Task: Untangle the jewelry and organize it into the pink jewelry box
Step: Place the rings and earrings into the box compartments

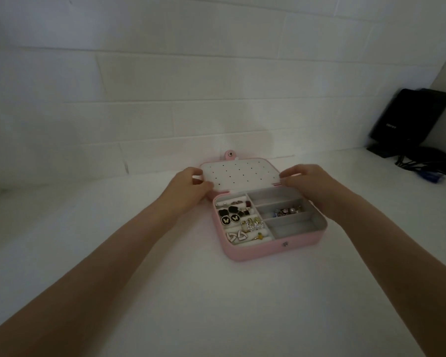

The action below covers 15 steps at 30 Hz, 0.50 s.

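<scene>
The pink jewelry box [263, 249] lies open on the white table. Its white lid [240, 173], dotted with small holes, leans back toward the wall. My left hand [191, 188] pinches the lid's left edge and my right hand [307, 180] pinches its right edge. In the left compartment sit several earrings [238, 220] on white rolls: black round ones, white triangular ones, sparkling hoops. A small cluster of jewelry [287, 211] lies in the middle right compartment. The other two right compartments hold nothing.
A white brick wall [165, 86] rises just behind the box. A black device [407, 117] with dark cables and a blue plug [430, 177] stands at the far right of the table.
</scene>
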Motion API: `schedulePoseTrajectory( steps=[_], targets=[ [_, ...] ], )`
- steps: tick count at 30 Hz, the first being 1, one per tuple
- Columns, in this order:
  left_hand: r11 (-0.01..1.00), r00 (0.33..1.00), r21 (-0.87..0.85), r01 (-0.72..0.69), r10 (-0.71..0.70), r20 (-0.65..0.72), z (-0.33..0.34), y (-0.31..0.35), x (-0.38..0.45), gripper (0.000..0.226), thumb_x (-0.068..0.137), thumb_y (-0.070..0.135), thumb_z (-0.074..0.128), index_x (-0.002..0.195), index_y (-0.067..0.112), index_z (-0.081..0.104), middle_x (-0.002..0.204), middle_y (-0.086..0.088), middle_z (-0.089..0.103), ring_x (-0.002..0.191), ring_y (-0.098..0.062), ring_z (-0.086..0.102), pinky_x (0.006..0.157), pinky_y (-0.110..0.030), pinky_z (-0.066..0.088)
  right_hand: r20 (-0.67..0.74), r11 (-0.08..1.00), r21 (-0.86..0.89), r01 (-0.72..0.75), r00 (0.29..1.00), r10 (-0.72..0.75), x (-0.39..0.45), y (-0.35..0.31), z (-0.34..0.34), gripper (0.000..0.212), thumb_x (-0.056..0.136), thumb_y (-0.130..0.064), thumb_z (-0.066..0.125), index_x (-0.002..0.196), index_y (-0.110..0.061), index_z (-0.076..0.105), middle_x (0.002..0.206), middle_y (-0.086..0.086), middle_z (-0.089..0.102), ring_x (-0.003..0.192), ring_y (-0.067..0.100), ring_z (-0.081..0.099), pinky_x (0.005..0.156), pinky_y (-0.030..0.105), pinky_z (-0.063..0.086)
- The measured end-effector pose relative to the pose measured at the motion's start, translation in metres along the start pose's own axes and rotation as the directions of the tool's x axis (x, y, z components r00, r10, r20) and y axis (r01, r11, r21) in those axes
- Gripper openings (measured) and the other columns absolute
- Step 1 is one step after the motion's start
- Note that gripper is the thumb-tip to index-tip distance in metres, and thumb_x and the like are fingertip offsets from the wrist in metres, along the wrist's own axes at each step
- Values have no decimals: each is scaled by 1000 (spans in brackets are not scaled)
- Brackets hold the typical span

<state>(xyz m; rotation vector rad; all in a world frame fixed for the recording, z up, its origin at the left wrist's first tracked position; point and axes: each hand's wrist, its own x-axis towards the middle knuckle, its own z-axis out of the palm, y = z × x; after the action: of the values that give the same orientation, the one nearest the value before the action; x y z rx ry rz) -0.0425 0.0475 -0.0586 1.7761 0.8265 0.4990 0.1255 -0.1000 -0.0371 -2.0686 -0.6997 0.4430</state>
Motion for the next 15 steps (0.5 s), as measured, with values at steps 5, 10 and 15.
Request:
schedulePoseTrajectory(
  steps=[5,10,15],
  targets=[
    [998,999,-55,14,-11,50,-3,0,0,58,88,7,60,139,14,34,110,-6,55,99,-21,57,94,-33,46,5,997,52,48,999,-49,-7,10,-8,13,85,0,62,94,-9,64,96,15,63,76,14,54,66,19,43],
    [993,998,-117,13,-5,66,-1,4,6,67,83,-2,62,141,17,33,119,-10,54,111,-25,54,101,-39,42,-1,970,241,-38,999,39,-6,9,-14,27,88,1,57,114,-5,54,92,16,63,69,19,61,69,26,51],
    [974,997,-223,-36,50,57,1,7,11,83,78,-13,61,146,19,24,121,-6,52,107,-19,56,91,-30,44,-20,925,375,-58,997,71,-5,10,-18,43,89,0,56,130,-2,43,103,21,59,81,22,60,68,26,51]
  ],
)
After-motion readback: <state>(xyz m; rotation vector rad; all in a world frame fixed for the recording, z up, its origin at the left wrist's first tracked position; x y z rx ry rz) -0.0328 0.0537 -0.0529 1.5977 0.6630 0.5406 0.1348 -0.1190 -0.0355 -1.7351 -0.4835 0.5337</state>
